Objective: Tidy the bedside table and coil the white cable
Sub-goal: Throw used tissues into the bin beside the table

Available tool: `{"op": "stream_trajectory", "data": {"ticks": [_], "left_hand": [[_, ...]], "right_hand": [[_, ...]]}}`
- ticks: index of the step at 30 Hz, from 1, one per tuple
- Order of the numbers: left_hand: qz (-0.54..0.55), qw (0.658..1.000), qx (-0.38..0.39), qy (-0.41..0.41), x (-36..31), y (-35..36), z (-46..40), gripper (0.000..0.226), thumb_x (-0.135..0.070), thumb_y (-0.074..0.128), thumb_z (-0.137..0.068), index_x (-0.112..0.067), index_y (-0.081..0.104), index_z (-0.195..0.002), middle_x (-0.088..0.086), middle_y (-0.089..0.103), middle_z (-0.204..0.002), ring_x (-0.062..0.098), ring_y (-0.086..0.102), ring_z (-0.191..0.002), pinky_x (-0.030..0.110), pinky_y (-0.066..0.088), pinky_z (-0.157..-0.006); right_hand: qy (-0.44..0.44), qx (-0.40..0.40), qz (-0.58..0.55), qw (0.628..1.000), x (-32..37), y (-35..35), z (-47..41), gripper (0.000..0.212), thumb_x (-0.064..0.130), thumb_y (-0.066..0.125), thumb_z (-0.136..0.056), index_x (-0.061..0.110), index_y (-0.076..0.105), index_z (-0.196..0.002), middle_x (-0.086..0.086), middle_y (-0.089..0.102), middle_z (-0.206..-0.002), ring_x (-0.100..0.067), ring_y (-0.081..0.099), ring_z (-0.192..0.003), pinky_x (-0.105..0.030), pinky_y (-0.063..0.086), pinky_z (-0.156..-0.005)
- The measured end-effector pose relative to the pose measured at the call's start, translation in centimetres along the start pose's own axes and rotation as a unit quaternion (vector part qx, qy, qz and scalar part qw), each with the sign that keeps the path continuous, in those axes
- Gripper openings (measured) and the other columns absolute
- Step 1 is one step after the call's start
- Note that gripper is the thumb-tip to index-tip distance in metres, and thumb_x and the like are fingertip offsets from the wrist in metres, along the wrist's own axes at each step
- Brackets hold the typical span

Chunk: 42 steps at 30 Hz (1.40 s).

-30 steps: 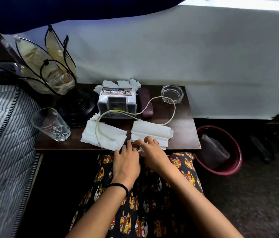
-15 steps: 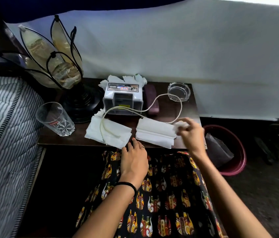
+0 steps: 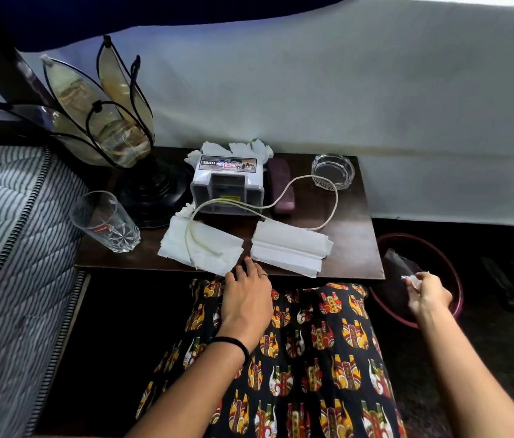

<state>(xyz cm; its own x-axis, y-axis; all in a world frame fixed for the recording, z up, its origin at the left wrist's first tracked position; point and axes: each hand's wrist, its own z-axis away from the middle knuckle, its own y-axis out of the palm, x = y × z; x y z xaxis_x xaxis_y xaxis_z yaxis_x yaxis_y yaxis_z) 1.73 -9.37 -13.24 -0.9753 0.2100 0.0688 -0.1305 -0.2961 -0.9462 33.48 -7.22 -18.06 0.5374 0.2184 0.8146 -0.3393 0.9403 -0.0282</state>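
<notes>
Right hand (image 3: 428, 295) pinching tissue (image 3: 410, 280), over bin (image 3: 456, 281)

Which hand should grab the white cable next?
Probably the left hand: it rests open at the table edge beside the white cable. The right hand holds a paper scrap over the red bin.
</notes>
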Motion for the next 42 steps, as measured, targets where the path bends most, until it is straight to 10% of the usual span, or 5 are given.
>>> {"op": "stream_trajectory", "data": {"ticks": [10,20,24,34,42], "left_hand": [[-0.014,1.000,0.004,-0.001,-0.1,-0.3,0.2,0.060,-0.027,0.042,-0.094,0.002,0.023,-0.143,0.021,0.027,-0.152,0.033,0.042,-0.129,0.046,0.036,-0.099],[0.029,0.999,-0.026,-0.006,0.3,-0.7,0.9,0.052,-0.028,0.040,-0.093,-0.009,0.034,-0.141,0.013,0.034,-0.150,0.027,0.045,-0.127,0.044,0.034,-0.099],[0.052,0.997,-0.046,-0.034,0.9,-1.1,1.3,0.053,-0.034,0.040,-0.094,-0.013,0.033,-0.142,0.009,0.027,-0.154,0.025,0.029,-0.138,0.047,0.026,-0.105],[0.177,0.980,-0.055,-0.075,3.1,-1.6,1.4,0.061,-0.041,0.038,-0.094,-0.018,0.019,-0.148,0.007,0.015,-0.158,0.021,0.018,-0.144,0.046,0.028,-0.111],[0.220,0.970,-0.074,-0.071,3.6,-1.8,1.0,0.060,-0.046,0.035,-0.095,-0.021,0.020,-0.147,0.003,0.012,-0.158,0.018,0.013,-0.145,0.043,0.024,-0.113]], "right_hand": [[-0.018,0.057,0.038,0.998,0.2,-1.2,-1.2,0.012,0.023,0.052,-0.090,0.017,0.054,-0.081,-0.008,0.059,-0.087,-0.008,0.067,-0.048,-0.012,0.050,-0.043],[-0.119,0.124,0.212,0.962,2.2,-1.2,1.1,0.028,0.020,0.057,-0.089,0.011,0.064,-0.115,-0.010,0.061,-0.115,-0.022,0.059,-0.098,-0.035,0.050,-0.091],[-0.231,0.204,0.381,0.872,2.4,0.4,-1.0,0.026,0.050,0.052,-0.064,0.041,0.070,-0.080,-0.004,0.071,-0.103,-0.029,0.065,-0.104,-0.047,0.049,-0.097],[-0.487,0.356,0.503,0.619,7.1,12.0,13.9,0.018,0.007,0.059,-0.089,0.000,0.069,-0.101,-0.019,0.060,-0.114,-0.031,0.058,-0.108,-0.015,0.033,-0.077],[-0.555,0.356,0.648,0.383,5.6,20.6,14.4,0.032,0.015,0.055,-0.086,0.012,0.060,-0.118,-0.014,0.048,-0.131,-0.038,0.053,-0.114,-0.042,0.045,-0.095]]}}
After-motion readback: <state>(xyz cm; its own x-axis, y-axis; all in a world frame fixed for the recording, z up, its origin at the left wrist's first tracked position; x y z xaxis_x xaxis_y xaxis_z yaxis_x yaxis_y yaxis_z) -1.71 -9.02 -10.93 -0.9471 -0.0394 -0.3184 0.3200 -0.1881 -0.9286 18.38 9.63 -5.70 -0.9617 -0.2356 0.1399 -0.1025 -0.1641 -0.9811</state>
